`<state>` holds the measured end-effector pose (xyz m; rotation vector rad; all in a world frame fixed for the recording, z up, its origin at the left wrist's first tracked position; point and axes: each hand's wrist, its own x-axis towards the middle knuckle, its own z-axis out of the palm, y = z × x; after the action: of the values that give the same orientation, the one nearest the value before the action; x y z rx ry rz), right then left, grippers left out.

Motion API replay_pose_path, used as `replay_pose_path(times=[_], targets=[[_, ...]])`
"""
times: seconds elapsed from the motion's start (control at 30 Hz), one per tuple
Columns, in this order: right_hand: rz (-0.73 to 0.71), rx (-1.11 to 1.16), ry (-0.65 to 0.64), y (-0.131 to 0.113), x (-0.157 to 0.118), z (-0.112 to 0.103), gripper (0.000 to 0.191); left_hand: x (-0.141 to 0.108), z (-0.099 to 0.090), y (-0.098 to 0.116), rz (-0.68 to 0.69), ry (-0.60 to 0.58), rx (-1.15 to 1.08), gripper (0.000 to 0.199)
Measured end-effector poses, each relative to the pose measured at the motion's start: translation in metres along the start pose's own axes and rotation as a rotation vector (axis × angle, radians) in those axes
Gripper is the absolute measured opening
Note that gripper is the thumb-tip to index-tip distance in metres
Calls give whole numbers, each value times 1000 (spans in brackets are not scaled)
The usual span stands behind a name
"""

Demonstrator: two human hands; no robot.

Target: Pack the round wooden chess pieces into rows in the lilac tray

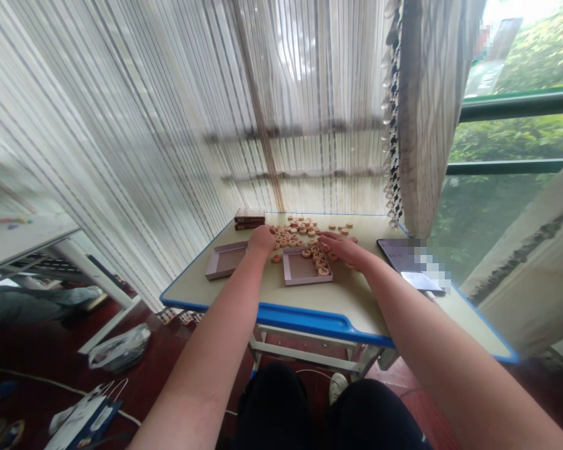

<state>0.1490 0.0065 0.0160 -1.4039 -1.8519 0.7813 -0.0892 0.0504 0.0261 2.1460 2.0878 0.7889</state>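
Note:
Round wooden xiangqi pieces (293,230) with carved characters lie scattered over the back middle of the small table. At the left side of this pile, my left hand (261,239) is curled with its fingers closed among the pieces; what they hold, if anything, is hidden. My right hand (338,247) lies palm down at the right of the pile, fingers stretched out over several pieces. Between my hands sits a shallow open box half (294,280) with several pieces along its right and back sides. Left of it is another shallow box half (221,273), partly behind my left forearm.
A stack of small dark boxes (250,219) stands at the back left of the table. A tablet or phone (403,262) lies at the right. The table's blue edge (304,315) faces me. Curtains (309,156) hang behind; bags (119,348) lie on the floor.

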Motion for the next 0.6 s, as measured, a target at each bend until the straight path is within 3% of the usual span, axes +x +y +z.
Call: replay_pose_path(times=[0.13,0.23,0.33,0.6], targets=[[-15,18,-67,5,3,5,47,2,8,-4,-29,-60,-24,29],[-72,-6,-76,10,6,7,45,4,9,-9,-44,-11,-76,30],[-38,10,-83,10,6,6,48,6,9,-12,-70,52,-172,33],[32,76,-99,4,1,4,47,17,21,-15,-360,33,-579,34]])
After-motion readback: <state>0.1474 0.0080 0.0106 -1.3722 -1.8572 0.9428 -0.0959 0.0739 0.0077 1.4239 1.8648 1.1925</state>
